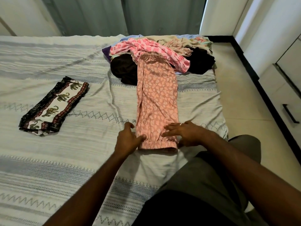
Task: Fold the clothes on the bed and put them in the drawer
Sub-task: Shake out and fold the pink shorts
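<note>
Pink patterned trousers (157, 101) lie lengthwise on the bed (65, 144). Left hand (128, 138) and right hand (184, 132), fingers straight and flat, press their cuffed near end.

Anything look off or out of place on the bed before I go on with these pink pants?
Nothing damaged or spilled. The pink pants lie straight, though their waistband end overlaps the unfolded pile. The left hand and right hand rest at the cuffs. The elephant-print piece sits folded, apart.
</note>
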Demonstrator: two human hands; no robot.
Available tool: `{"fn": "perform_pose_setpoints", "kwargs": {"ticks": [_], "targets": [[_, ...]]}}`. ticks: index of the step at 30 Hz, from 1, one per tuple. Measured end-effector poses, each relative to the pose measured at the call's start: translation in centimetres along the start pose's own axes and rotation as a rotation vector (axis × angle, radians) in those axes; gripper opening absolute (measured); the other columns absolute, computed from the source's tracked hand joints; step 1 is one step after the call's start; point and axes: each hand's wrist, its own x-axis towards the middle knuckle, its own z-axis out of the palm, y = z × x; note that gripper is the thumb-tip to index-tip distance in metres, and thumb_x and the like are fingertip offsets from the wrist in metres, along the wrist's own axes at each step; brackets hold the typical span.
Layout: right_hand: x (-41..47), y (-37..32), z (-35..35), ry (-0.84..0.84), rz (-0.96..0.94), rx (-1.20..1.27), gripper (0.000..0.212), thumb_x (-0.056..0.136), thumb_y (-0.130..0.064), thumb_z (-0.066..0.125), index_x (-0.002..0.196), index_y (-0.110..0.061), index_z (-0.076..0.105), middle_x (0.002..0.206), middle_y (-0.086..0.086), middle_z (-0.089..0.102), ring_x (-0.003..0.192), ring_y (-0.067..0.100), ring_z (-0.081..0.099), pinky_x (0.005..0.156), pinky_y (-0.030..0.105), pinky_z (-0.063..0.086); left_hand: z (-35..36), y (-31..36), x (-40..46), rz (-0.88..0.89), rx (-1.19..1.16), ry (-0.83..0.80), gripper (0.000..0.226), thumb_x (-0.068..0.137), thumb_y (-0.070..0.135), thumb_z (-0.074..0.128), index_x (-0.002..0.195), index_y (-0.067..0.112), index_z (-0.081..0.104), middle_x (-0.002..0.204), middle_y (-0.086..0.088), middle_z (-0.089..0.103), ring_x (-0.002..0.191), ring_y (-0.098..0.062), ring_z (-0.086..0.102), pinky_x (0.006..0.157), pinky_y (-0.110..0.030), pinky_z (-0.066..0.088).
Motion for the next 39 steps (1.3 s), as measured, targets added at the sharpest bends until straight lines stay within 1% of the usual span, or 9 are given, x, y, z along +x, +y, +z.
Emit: {"fn": "perform_pose_setpoints", "kwargs": {"ticks": [3,6,15,20,24,27,31,35,39], "targets": [[-0.4,0.0,1.0,0.100,-0.016,-0.120,0.076,0.095,-0.038,0.059,0.155,-0.049,0.015,0.168,-0.009,0.006,0.155,0.014,0.004,0.113,0.049,0.026,-0.9,-0.7,-0.4,0.511,0.143,0.101,0.046,0.084,0.049,0.074,0.113,0.015,0.062,0.101,0.000,0.067,0.088,-0.016,0.061,0.075,-0.035,0.050],[-0.2,-0.1,2.1,0.203,-0.083,-0.133,0.068,0.099,-0.038,0.052,0.155,-0.047,0.015,0.167,-0.007,0.013,0.155,0.019,0.008,0.115,0.053,0.024,-0.6,-0.8,0.0,0.768,0.430,-0.247,0.052,0.094,0.063,0.047,0.124,0.023,0.062,0.124,0.005,0.064,0.113,-0.015,0.058,0.090,-0.042,0.047],[1.0,0.3,3.9,0.334,-0.251,-0.235,0.074,0.087,-0.032,0.061,0.154,-0.036,0.029,0.159,-0.003,0.038,0.149,0.019,0.030,0.117,0.049,0.024,0.6,-1.9,0.5,0.754,0.564,-0.274,0.084,0.080,0.089,0.040,0.135,0.029,0.060,0.139,0.010,0.057,0.128,-0.010,0.051,0.095,-0.040,0.038],[0.5,-0.1,2.8,0.344,-0.108,0.560,0.051,0.094,-0.038,0.039,0.142,-0.028,0.054,0.137,-0.004,0.062,0.121,0.023,0.059,0.109,0.045,0.039,0.1,-1.9,0.9,0.680,0.467,-0.324,0.095,0.068,0.089,0.056,0.140,0.028,0.054,0.137,0.009,0.059,0.126,-0.009,0.051,0.099,-0.039,0.034],[-0.2,-0.3,2.0,0.309,-0.044,0.646,0.052,0.090,-0.044,0.039,0.132,-0.025,0.061,0.119,0.004,0.071,0.106,0.022,0.065,0.097,0.048,0.047,-0.2,-2.6,2.4,0.676,0.315,-0.248,0.059,0.073,0.054,0.068,0.124,0.025,0.066,0.114,0.001,0.072,0.105,-0.018,0.067,0.089,-0.046,0.052],[-0.2,-0.1,2.2,0.261,-0.006,0.652,0.050,0.089,-0.044,0.040,0.128,-0.024,0.062,0.118,0.005,0.070,0.110,0.025,0.063,0.103,0.052,0.041,-1.2,-2.1,2.3,0.682,0.146,-0.189,0.036,0.072,0.027,0.057,0.102,0.018,0.075,0.091,0.001,0.075,0.083,-0.015,0.070,0.072,-0.033,0.055],[-0.9,0.1,2.2,0.173,-0.032,0.872,0.023,0.095,-0.031,0.058,0.112,-0.023,0.071,0.104,-0.008,0.073,0.098,0.004,0.065,0.092,0.028,0.050,-3.3,-0.6,2.3,0.530,-0.009,-0.614,0.019,0.079,0.005,0.059,0.086,0.015,0.074,0.077,0.002,0.072,0.075,-0.006,0.065,0.067,-0.029,0.049],[-0.9,0.5,1.7,0.136,-0.098,1.130,0.020,0.092,-0.013,0.065,0.110,-0.013,0.075,0.106,0.010,0.074,0.102,0.015,0.067,0.093,0.033,0.053,-5.0,0.9,3.4,0.375,-0.155,-0.891,0.016,0.087,0.003,0.073,0.102,0.005,0.075,0.096,-0.013,0.076,0.088,-0.021,0.070,0.081,-0.036,0.055],[-0.2,1.1,-0.2,0.362,0.002,1.256,0.016,0.094,-0.022,0.063,0.094,-0.029,0.077,0.078,0.012,0.061,0.073,0.018,0.056,0.067,0.025,0.047,-4.6,0.9,5.9,0.222,-0.320,-0.626,0.036,0.078,0.027,0.081,0.112,0.018,0.071,0.082,-0.010,0.056,0.074,-0.016,0.052,0.069,-0.031,0.041]]}}
